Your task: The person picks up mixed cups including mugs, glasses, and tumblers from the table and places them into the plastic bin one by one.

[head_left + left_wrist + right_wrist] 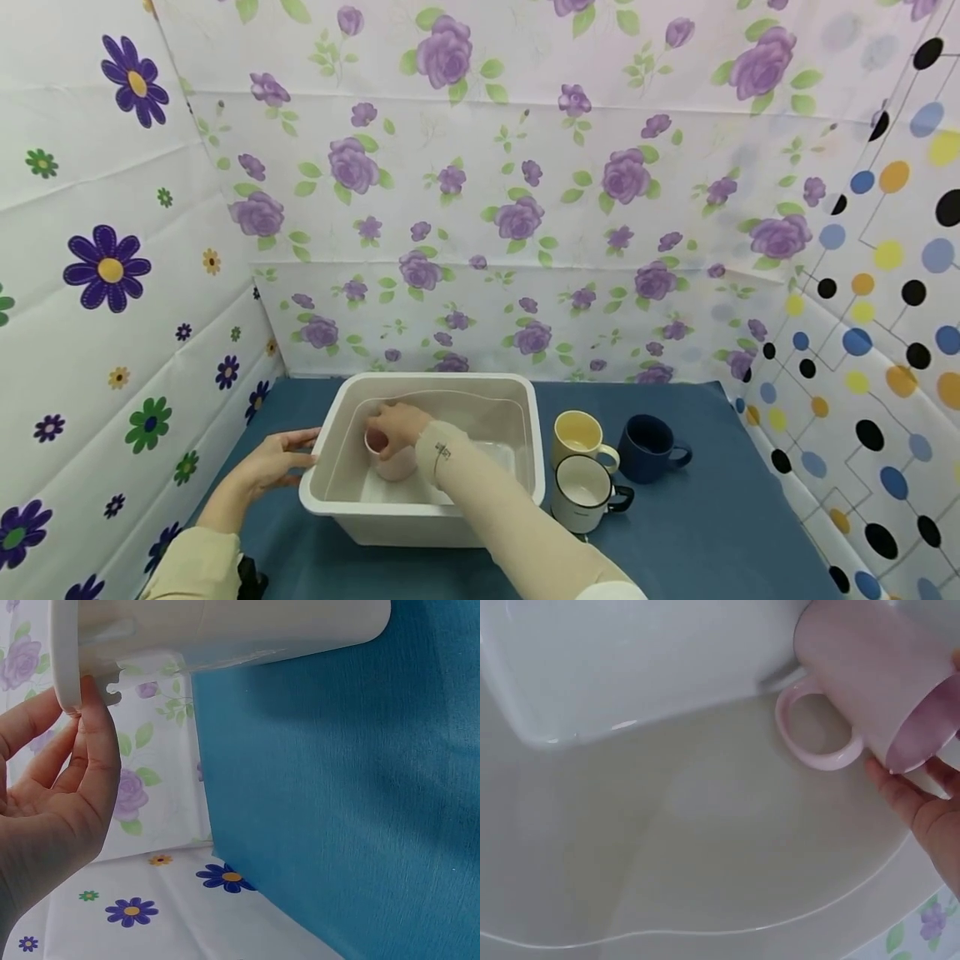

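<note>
A pale, whitish plastic basin (pixel 519 417) stands on the blue cloth. My left hand (pixel 273 462) is at its left side, pinching the rim (pixel 66 652) between thumb and fingers, as the left wrist view shows. Inside the basin, towards its left end, is a pink mug (pixel 396 468). My right hand (pixel 405 423) reaches in and grips this mug at its open rim, some fingers inside and some outside. In the right wrist view the mug's handle (pixel 784 712) is free of the fingers, and its base is near the basin's floor; contact there is unclear.
Right of the basin stand a yellow mug (pixel 577 442), a white mug (pixel 581 500) with a dark rim and handle, and a dark blue mug (pixel 647 454). Patterned sheets (pixel 480 208) enclose the blue-covered table (pixel 712 517) at the back and both sides.
</note>
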Available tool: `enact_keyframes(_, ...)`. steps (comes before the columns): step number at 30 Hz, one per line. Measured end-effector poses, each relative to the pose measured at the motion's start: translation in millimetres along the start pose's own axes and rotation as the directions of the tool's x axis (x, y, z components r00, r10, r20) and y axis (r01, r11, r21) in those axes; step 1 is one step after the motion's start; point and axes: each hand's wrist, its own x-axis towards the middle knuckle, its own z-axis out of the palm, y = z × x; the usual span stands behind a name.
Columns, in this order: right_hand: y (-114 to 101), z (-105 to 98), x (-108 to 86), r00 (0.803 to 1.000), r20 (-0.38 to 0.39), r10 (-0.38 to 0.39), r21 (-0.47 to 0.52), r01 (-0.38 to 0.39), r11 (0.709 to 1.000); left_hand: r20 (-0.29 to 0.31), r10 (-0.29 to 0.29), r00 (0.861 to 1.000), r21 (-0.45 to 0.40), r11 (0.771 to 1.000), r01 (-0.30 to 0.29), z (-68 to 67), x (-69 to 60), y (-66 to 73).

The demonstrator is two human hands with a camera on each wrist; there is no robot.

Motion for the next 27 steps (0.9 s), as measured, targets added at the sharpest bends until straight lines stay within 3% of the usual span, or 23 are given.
enact_keyframes(4,0.7,-0.3,-5.3,1.0,0.029,0.005,0.012,-0.006,1.0,0.006,-0.002,1.0,0.006,1.0,0.002,2.4,0.5,1.1)
enact_keyframes(12,1.2,-17.4,-19.5,0.993,0.074,0.092,0.041,-0.095,0.995,0.025,0.019,1.0,0.012,1.0,-0.019,1.9,5.6,8.5)
enact_keyframes(17,-3.5,-16.5,-16.0,0.998,0.011,0.058,0.096,-0.059,0.994,0.01,0.006,1.0,0.054,0.999,-0.007,-5.8,0.5,7.4)
enact_keyframes(24,-5.4,-8.9,-17.4,1.0,0.008,0.014,0.006,-0.014,1.0,0.04,0.009,0.999,0.038,0.999,-0.011,-2.9,-2.5,0.2)
enact_keyframes(27,-0.8,-12.0,-21.2,1.0,0.012,0.015,0.034,-0.016,0.999,0.033,0.004,0.999,0.039,0.999,-0.006,-2.8,-0.2,-0.1)
